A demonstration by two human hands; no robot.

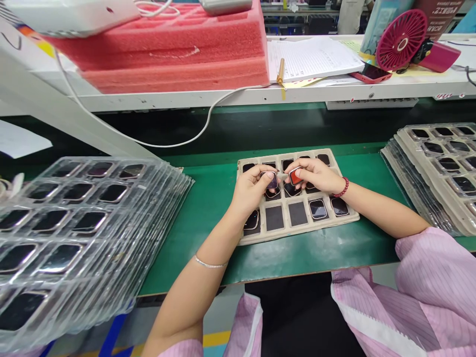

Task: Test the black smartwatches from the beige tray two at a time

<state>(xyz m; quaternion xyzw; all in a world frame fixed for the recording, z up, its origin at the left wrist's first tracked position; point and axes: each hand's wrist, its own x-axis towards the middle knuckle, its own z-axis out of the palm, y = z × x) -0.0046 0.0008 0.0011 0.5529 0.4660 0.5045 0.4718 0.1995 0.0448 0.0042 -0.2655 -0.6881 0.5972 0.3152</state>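
Observation:
Above a beige compartment tray (260, 239), both hands are raised close together. My left hand (253, 191) is closed on a small dark watch case (272, 181), pinched between thumb and fingers. In my right hand (316, 174) is another watch case (295, 175), showing a red face, gripped the same way. Below them the tray holds several black-screened watch cases, among them one at the front right (318, 209). Two compartments in the front row (274, 218) show only their dark bottoms. My hands cover part of the tray's middle rows.
Tall stacked clear plastic trays (92, 208) of watch cases stand at the left; another tray stack (446, 163) is at the right. A shelf (186, 101) crosses behind, with red foam (174, 54), papers (312, 57) and a pink fan (401, 40). A white cable (178, 145) droops below it.

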